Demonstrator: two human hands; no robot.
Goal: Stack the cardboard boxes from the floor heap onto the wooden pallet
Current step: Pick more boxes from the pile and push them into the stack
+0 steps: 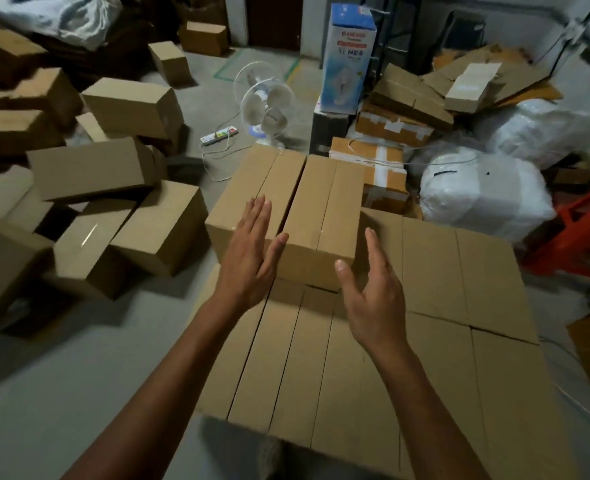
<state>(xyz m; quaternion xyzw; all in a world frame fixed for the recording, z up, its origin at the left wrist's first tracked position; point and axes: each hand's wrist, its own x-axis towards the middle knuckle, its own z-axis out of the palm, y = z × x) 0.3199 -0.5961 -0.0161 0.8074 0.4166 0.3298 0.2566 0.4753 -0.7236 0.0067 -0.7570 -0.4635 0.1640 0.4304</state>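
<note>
A stack of brown cardboard boxes (425, 341) fills the lower middle, several side by side in its flat top layer; the pallet beneath is hidden. Two more boxes lie side by side on the far end: the left upper box (248, 188) and the right upper box (324, 216). My left hand (252, 261) hovers open, fingers spread, over the near left corner of these upper boxes. My right hand (369, 289) is open too, palm turned inward just right of the right upper box's near end. Neither hand holds anything. The floor heap of boxes (92, 174) lies to the left.
A white table fan (265, 109) and a power strip (219, 135) with cable sit on the floor behind the stack. A blue fan carton (347, 57), taped boxes, white plastic bundles (483, 195) and a red crate (577, 233) crowd the right. Bare concrete floor (79, 375) lies at lower left.
</note>
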